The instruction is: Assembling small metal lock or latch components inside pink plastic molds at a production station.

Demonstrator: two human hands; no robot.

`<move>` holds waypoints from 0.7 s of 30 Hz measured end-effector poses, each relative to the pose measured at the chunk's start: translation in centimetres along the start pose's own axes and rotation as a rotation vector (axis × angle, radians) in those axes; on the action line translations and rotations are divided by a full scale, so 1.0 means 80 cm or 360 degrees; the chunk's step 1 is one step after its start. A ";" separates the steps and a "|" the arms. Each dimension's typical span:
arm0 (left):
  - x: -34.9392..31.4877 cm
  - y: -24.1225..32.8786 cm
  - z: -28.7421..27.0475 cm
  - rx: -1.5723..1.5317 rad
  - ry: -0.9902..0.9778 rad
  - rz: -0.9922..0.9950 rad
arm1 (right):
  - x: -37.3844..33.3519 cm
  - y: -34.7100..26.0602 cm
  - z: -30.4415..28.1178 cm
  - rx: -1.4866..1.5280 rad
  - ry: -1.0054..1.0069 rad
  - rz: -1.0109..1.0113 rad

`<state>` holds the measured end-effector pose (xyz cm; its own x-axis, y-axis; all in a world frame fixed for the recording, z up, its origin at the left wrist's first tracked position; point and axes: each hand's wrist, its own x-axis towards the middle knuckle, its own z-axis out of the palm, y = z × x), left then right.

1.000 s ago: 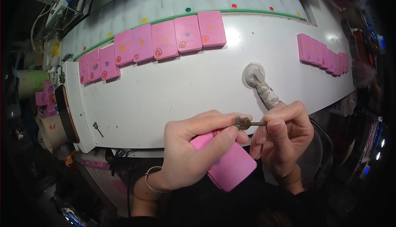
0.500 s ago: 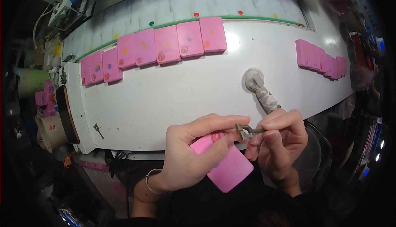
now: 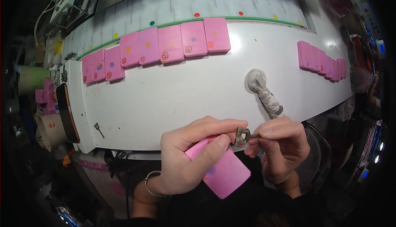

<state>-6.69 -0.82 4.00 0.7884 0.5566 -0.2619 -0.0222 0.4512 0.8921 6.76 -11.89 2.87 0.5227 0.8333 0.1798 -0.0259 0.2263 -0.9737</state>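
My left hand (image 3: 194, 157) is closed round a pink rectangular block (image 3: 228, 174), thumb on its face and fingers along its far edge. The block is tilted, with a red mark partly covered by the thumb. My right hand (image 3: 284, 146) pinches the thin stem of a small dark-metal forked piece (image 3: 242, 136) between thumb and fingers. That piece's wide end sits right by the left fingertips; whether they touch it I cannot tell. Beyond the right hand, a cloth-wrapped tool with a round padded head (image 3: 257, 79) lies on the white table (image 3: 173, 99).
A row of pink blocks (image 3: 171, 43) lines the green-edged strip at the back. More pink blocks (image 3: 315, 57) stand at the far right. A small metal piece (image 3: 99, 130) lies at the left, near a dark flat phone-like object (image 3: 67, 113). Beige and green containers (image 3: 33, 78) stand beyond the table's left edge.
The forked metal piece has turned in my right fingers, its open end now showing more plainly. My left hand and the pink block have shifted slightly left and down.
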 end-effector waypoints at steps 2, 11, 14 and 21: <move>0.000 -0.002 -0.001 -0.0002 -0.0001 0.0012 | 0.000 0.000 0.000 -0.0026 -0.0006 -0.0004; -0.004 0.001 -0.004 0.0000 0.0006 -0.0009 | -0.002 0.002 0.005 -0.0070 -0.0020 -0.0021; -0.004 0.002 -0.005 -0.0022 -0.0016 0.0001 | -0.002 0.003 0.006 -0.0047 -0.0005 -0.0003; -0.006 -0.001 -0.009 -0.0065 -0.0020 0.0037 | 0.000 0.005 0.012 -0.0066 -0.0019 -0.0009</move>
<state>-7.53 -0.60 3.77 0.7952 0.5583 -0.2364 -0.0653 0.4665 0.8821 5.98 -11.33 2.64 0.5125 0.8382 0.1865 0.0125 0.2099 -0.9776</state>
